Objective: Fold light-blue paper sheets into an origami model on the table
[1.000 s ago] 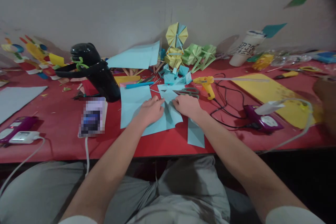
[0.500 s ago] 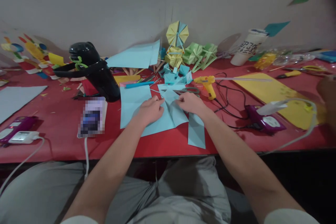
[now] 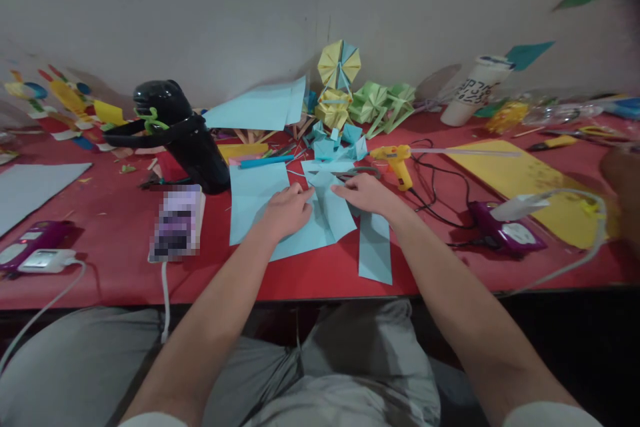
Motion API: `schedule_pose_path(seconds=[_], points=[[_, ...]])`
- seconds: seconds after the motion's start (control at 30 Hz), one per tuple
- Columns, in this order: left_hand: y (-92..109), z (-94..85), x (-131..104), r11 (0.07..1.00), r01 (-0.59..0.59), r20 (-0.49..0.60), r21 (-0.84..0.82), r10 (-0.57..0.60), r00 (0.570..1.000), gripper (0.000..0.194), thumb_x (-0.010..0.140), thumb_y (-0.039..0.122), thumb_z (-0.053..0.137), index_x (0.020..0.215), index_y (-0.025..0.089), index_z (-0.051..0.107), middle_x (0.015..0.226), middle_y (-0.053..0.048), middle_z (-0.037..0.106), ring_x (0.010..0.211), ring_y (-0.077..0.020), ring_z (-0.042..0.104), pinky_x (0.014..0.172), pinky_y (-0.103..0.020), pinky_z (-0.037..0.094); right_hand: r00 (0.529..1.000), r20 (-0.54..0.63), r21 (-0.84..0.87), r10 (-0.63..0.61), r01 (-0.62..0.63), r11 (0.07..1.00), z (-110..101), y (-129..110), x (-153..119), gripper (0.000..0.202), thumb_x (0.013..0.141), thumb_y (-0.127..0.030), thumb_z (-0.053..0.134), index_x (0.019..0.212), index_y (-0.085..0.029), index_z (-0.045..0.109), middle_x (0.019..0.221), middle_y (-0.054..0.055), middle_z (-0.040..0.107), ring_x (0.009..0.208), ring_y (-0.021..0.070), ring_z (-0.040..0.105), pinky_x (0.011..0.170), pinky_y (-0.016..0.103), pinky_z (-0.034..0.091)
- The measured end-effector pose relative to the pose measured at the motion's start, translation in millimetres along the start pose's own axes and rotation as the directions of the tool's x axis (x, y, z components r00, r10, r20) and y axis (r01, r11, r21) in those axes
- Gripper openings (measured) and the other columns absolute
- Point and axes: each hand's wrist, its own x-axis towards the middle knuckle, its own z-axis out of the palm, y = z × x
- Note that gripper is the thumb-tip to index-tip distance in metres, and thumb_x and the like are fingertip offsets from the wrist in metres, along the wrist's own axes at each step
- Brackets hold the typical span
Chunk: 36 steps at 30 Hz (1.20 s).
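Observation:
A light-blue sheet of paper [image 3: 300,240] with a folded flap [image 3: 337,210] lies on the red tabletop in front of me. My left hand [image 3: 289,210] rests on the sheet left of the flap, index finger stretched out and the others partly bent. From the right, my right hand [image 3: 367,193] pinches the flap near its top; the thumb is mostly hidden. Under my right wrist is a narrow blue strip [image 3: 375,253]. Scissors [image 3: 357,173] lie just behind the right hand, partly covered. Another blue sheet [image 3: 255,193] extends left of the left hand.
A yellow glue gun [image 3: 395,159] with a black cord lies to the right, near a purple power strip [image 3: 507,227] and a yellow sheet [image 3: 530,180]. Left are a phone [image 3: 176,223] and a black tumbler [image 3: 195,150]. Folded paper models [image 3: 336,107] stand behind.
My right hand has shifted slightly left over the flap, its fingers reaching further across. The flap's right edge has moved a little left. My left hand has barely moved.

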Motion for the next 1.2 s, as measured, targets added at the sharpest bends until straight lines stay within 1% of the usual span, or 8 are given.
schedule_pose_path(seconds=[0.1, 0.2, 0.3, 0.47, 0.57, 0.77, 0.97, 1.2], points=[[0, 0.2, -1, 1.000, -0.006, 0.000, -0.019, 0.006, 1.000, 0.050, 0.095, 0.038, 0.031, 0.141, 0.023, 0.046, 0.119, -0.009, 0.055, 0.109, -0.0238, 0.055, 0.095, -0.036, 0.042, 0.998, 0.047, 0.048, -0.030, 0.027, 0.998, -1, 2, 1, 0.043, 0.082, -0.044, 0.054, 0.050, -0.019, 0.039, 0.049, -0.004, 0.033, 0.051, 0.0090, 0.032, 0.050, 0.026, 0.024], [0, 1.5, 0, 1.000, -0.008, -0.003, -0.026, 0.008, 1.000, 0.051, 0.096, 0.043, 0.032, 0.140, 0.023, 0.046, 0.121, -0.009, 0.055, 0.111, -0.0236, 0.054, 0.097, -0.035, 0.041, 0.998, 0.063, 0.027, -0.025, 0.023, 0.999, -1, 1, 0, 0.038, 0.081, -0.035, 0.055, 0.049, -0.018, 0.041, 0.049, -0.004, 0.035, 0.051, 0.0091, 0.034, 0.051, 0.026, 0.024], [-1, 2.6, 0, 0.999, 0.006, -0.026, -0.045, -0.008, 1.000, 0.051, 0.096, 0.043, 0.032, 0.141, 0.023, 0.043, 0.123, -0.009, 0.054, 0.112, -0.0237, 0.054, 0.098, -0.035, 0.041, 0.999, 0.030, 0.026, -0.035, 0.034, 0.999, 0, 0, 1, 0.038, 0.082, -0.036, 0.053, 0.051, -0.018, 0.043, 0.050, -0.003, 0.039, 0.052, 0.0097, 0.036, 0.052, 0.026, 0.025], [-5, 1.4, 1, 0.995, 0.060, -0.086, -0.076, -0.066, 0.994, 0.050, 0.096, 0.042, 0.035, 0.143, 0.025, 0.040, 0.122, -0.009, 0.054, 0.109, -0.0229, 0.056, 0.094, -0.035, 0.043, 0.993, -0.097, -0.007, -0.066, 0.065, 0.998, 11, -4, 5, 0.038, 0.086, -0.041, 0.049, 0.056, -0.018, 0.049, 0.056, 0.000, 0.048, 0.055, 0.0114, 0.041, 0.053, 0.027, 0.025], [-7, 1.2, 0, 0.994, 0.067, -0.104, -0.082, -0.076, 0.992, 0.052, 0.094, 0.045, 0.038, 0.143, 0.026, 0.040, 0.120, -0.009, 0.054, 0.108, -0.0237, 0.056, 0.091, -0.035, 0.045, 0.991, -0.117, -0.059, -0.058, 0.051, 0.997, 17, -6, 8, 0.039, 0.088, -0.043, 0.045, 0.058, -0.018, 0.053, 0.058, 0.001, 0.052, 0.057, 0.0123, 0.042, 0.054, 0.027, 0.025], [-6, 3.8, 2, 0.993, 0.081, -0.055, -0.083, -0.086, 0.995, 0.045, 0.095, 0.043, 0.038, 0.133, 0.025, 0.052, 0.119, -0.009, 0.054, 0.109, -0.0228, 0.057, 0.091, -0.034, 0.046, 0.989, -0.149, -0.067, -0.011, 0.001, 0.998, 17, -10, 6, 0.041, 0.088, -0.050, 0.047, 0.062, -0.019, 0.057, 0.065, 0.003, 0.060, 0.064, 0.0146, 0.051, 0.054, 0.026, 0.028], [-6, 4.6, 3, 0.995, 0.082, -0.042, -0.052, -0.085, 0.996, 0.044, 0.097, 0.037, 0.033, 0.134, 0.024, 0.052, 0.120, -0.010, 0.054, 0.107, -0.0229, 0.058, 0.090, -0.035, 0.046, 0.994, -0.107, -0.113, 0.014, -0.027, 0.993, 16, -9, 6, 0.036, 0.086, -0.047, 0.050, 0.068, -0.019, 0.063, 0.077, 0.005, 0.068, 0.073, 0.0167, 0.058, 0.057, 0.025, 0.033], [-5, 2.1, 3, 0.992, 0.107, -0.024, -0.068, -0.109, 0.994, 0.043, 0.096, 0.037, 0.033, 0.133, 0.026, 0.052, 0.121, -0.009, 0.054, 0.109, -0.0229, 0.057, 0.091, -0.035, 0.046, 0.999, -0.047, -0.176, 0.018, -0.026, 0.984, 17, -9, 7, 0.032, 0.088, -0.044, 0.049, 0.075, -0.020, 0.065, 0.082, 0.005, 0.070, 0.078, 0.0189, 0.062, 0.060, 0.026, 0.037]])
